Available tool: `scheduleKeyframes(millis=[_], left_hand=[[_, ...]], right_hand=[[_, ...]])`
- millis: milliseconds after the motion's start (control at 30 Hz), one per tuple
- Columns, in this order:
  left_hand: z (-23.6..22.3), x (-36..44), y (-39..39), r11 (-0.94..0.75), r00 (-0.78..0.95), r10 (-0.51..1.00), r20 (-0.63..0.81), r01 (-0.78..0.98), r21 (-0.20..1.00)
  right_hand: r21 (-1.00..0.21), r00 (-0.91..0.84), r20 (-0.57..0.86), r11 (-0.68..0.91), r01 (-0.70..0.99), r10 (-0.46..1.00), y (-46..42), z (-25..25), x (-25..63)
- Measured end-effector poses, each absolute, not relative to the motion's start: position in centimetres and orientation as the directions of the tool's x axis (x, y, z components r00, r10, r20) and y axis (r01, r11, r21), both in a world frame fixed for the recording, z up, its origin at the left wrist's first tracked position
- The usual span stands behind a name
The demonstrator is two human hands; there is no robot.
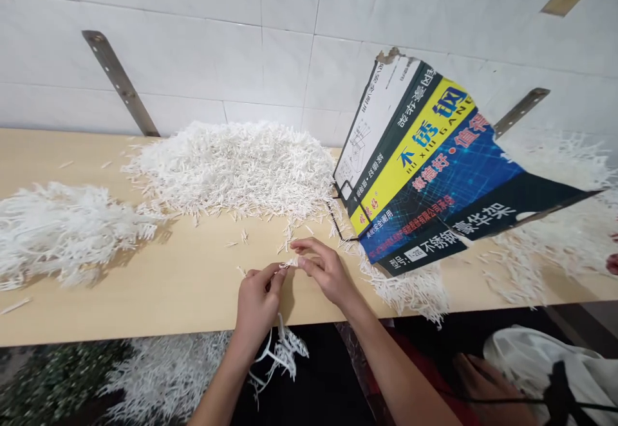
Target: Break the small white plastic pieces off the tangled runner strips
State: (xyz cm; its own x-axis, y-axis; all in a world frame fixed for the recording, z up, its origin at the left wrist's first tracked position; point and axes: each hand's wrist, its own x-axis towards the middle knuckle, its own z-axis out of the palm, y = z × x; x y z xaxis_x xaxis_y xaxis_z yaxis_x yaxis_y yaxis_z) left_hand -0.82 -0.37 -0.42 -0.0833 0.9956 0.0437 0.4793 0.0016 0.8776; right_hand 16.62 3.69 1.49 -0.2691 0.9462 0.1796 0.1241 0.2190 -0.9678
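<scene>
My left hand point(257, 297) is closed in a pinch, thumb against index finger, at the near edge of the table. It grips a white branched sprig point(284, 352), whose thin twigs hang below the table edge. Just to the right, my right hand point(327, 273) has its thumb and fingers closed around small white tips point(290, 262) between the two hands; its fingers curve over them. Beyond the hands lies a large heap of short white pieces point(241, 162), with a few loose bits scattered in front of it.
A pile of white branched sprigs point(62, 230) lies at the left of the wooden table point(183, 297). A printed cardboard panel point(429, 175) stands tilted at the right, with more white sprigs point(574, 252) behind it. Below the edge are green foliage point(62, 381) and more white sprigs.
</scene>
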Motion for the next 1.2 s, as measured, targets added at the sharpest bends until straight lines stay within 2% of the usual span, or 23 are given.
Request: scheduleKeyframes(millis=[100,200,367,467,567,700,767,900,967,1033,1133,1200], left_hand=[[-0.5,-0.8,-0.3,0.005,-0.111,0.992,0.054,0.471,0.882],[-0.6,-0.7,-0.5,-0.015,-0.082,0.994,0.069,0.533,0.846],[-0.7,-0.4,-0.8,-0.115,0.041,0.992,0.120,0.696,0.709],[-0.5,-0.2,-0.7,-0.126,0.065,0.991,0.115,0.728,0.674],[-0.4,-0.2,-0.7,-0.127,0.076,0.992,0.104,0.730,0.672],[-0.6,-0.7,-0.8,-0.071,0.013,0.996,0.085,0.683,0.727],[-0.7,-0.8,-0.8,-0.044,-0.024,0.997,0.079,0.655,0.755],[-1.0,-0.7,-0.7,-0.059,-0.035,0.993,0.110,0.669,0.741],[-1.1,-0.6,-0.8,-0.086,-0.015,0.991,0.133,0.690,0.718],[-1.1,-0.6,-0.9,-0.114,0.013,0.989,0.149,0.711,0.694],[-1.1,-0.7,-1.0,-0.109,0.003,0.988,0.153,0.718,0.688],[-1.1,-0.8,-1.1,-0.080,-0.036,0.988,0.148,0.703,0.706]], right_hand=[[-0.953,-0.307,0.193,0.253,0.170,0.932,3.5,1.6,16.6],[-0.907,-0.349,0.218,0.322,0.273,0.911,3.5,1.5,16.4],[-0.850,-0.212,0.246,0.316,0.422,0.946,3.5,1.0,15.8],[-0.828,-0.151,0.256,0.297,0.476,0.955,3.5,0.8,15.7],[-0.849,-0.103,0.251,0.270,0.454,0.962,3.8,0.3,16.0],[-0.971,-0.040,0.149,0.154,0.182,0.988,4.3,-0.2,16.7],[-0.980,-0.059,0.145,0.152,0.130,0.988,4.1,0.1,16.6],[-0.870,-0.215,0.274,0.337,0.360,0.937,3.2,1.2,15.8],[-0.824,-0.275,0.291,0.386,0.415,0.917,3.2,1.2,15.7],[-0.846,-0.233,0.263,0.340,0.411,0.936,3.4,0.7,15.9],[-0.891,-0.071,0.218,0.229,0.391,0.973,3.9,0.2,16.3],[-0.891,-0.059,0.225,0.230,0.393,0.973,3.8,0.5,16.4]])
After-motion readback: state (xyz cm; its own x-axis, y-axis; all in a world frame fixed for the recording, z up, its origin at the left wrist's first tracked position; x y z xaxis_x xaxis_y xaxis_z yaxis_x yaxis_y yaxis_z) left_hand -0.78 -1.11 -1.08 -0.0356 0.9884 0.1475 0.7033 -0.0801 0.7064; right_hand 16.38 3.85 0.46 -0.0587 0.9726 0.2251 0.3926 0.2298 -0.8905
